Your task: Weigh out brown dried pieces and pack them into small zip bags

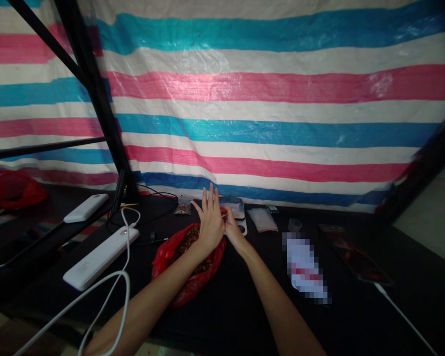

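Bare forearms (152, 299) lie nearest the camera. The left hand (212, 225) has its fingers straight and apart; the right hand's (233, 228) are partly hidden, so whether they grip anything I cannot tell. Under the left wrist, which partly blocks it, an open red bag (166, 252) of brown bits sits on the table (244, 301). Behind the hands lies a white device (239, 212), then clear packets (262, 219), a small cup (294, 225), a power bank (100, 259) and a phone (356, 252).
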{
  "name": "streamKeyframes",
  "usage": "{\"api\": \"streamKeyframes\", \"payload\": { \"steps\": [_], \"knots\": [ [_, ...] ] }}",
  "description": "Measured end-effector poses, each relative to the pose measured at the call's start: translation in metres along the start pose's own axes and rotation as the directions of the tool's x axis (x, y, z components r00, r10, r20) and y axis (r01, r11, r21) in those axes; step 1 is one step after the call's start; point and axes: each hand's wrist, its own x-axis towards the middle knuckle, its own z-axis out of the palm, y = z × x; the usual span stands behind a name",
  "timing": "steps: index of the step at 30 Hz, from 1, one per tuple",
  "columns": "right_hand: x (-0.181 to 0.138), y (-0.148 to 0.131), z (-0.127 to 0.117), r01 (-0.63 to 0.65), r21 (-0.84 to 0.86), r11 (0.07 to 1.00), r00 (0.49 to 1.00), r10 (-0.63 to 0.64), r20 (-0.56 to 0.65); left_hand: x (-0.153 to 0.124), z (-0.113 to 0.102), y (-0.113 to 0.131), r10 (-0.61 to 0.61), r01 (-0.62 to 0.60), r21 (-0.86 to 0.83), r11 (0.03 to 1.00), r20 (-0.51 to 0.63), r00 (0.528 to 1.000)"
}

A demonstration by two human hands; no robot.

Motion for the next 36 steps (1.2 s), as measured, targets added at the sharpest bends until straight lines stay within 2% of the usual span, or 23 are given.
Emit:
{"api": "streamKeyframes", "payload": {
  "steps": [8,14,19,23,26,29,31,32,34,36],
  "knots": [
    [0.002,0.008,-0.003,0.090,-0.082,0.993,0.996,-0.092,-0.016,-0.002,-0.002,0.001,0.005,-0.004,0.030,1.000,-0.034,0.999],
    [0.000,0.003,-0.003,0.085,-0.111,0.990,0.996,-0.083,0.016,-0.001,0.001,-0.002,0.041,-0.045,0.139,0.989,0.030,0.999],
    [-0.002,0.004,-0.001,0.093,-0.139,0.986,0.996,-0.091,0.021,-0.002,0.002,-0.004,0.099,-0.108,0.155,0.982,0.064,0.993],
    [0.001,-0.002,-0.009,0.122,-0.277,0.953,0.991,-0.132,-0.017,-0.004,0.005,-0.005,0.126,-0.131,0.139,0.982,0.044,0.991],
    [0.004,-0.021,-0.034,0.072,-0.544,0.836,0.957,-0.213,-0.199,-0.003,0.008,-0.009,0.116,-0.117,0.113,0.987,0.018,0.993],
    [0.002,-0.042,-0.072,-0.173,-0.758,0.629,0.847,-0.297,-0.440,0.000,0.013,-0.019,0.063,-0.064,0.086,0.994,0.020,0.998],
    [-0.002,-0.049,-0.097,-0.349,-0.809,0.473,0.774,-0.341,-0.533,0.003,0.017,-0.027,0.008,-0.011,0.071,0.997,0.042,0.999],
    [-0.005,-0.049,-0.108,-0.418,-0.818,0.395,0.754,-0.351,-0.555,0.004,0.019,-0.032,-0.017,0.013,0.064,0.998,0.059,0.998],
    [-0.011,-0.046,-0.126,-0.521,-0.819,0.241,0.750,-0.329,-0.574,0.005,0.021,-0.038,-0.053,0.049,0.050,0.998,0.089,0.995],
    [-0.016,-0.041,-0.137,-0.580,-0.808,0.102,0.770,-0.256,-0.584,0.007,0.020,-0.042,-0.067,0.063,0.040,0.997,0.113,0.991]
  ]
}}
